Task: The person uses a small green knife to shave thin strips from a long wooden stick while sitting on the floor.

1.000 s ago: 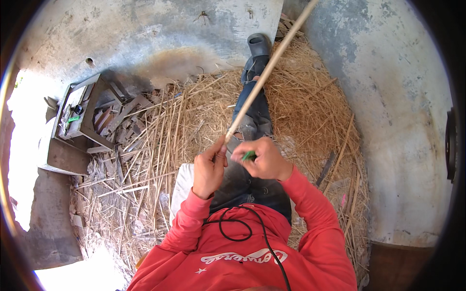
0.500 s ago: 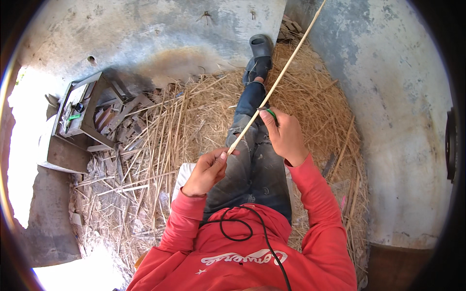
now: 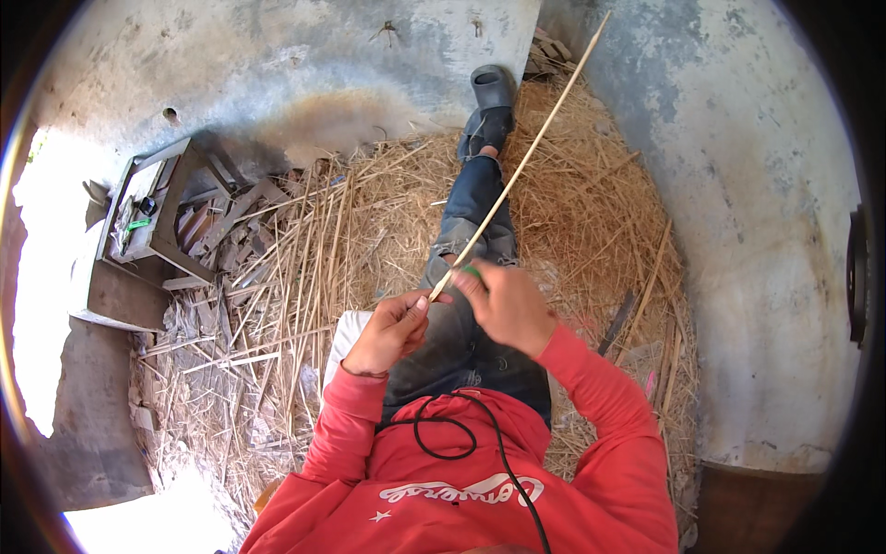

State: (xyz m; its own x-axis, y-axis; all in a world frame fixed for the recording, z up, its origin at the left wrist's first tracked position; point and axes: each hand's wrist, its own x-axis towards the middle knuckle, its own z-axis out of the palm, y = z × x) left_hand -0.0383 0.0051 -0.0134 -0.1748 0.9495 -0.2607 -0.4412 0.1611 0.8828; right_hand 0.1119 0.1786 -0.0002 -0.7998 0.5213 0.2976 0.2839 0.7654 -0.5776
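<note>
A long, thin, pale wooden stick (image 3: 523,157) slants up and away to the right over my outstretched legs. My left hand (image 3: 389,332) pinches its near end between thumb and fingers. Close beside that end, my right hand (image 3: 513,307) is closed round a small green-handled tool (image 3: 472,273). Only a bit of green shows past the fingers; the working part is hidden and slightly blurred. The right thumb lies against or very near the stick. The stick's far tip looks narrowed and points toward the wall.
Straw-like shavings and strips (image 3: 305,240) cover the floor around my legs (image 3: 471,222). At the left, a wooden stool-like frame (image 3: 157,208) holds a green item (image 3: 139,223) and a dark one. Concrete walls (image 3: 748,185) close in ahead and at the right.
My right hand has slid down the stick toward my left hand, taking the green-handled tool along. The stick's far tip has come into view; my left hand has barely moved.
</note>
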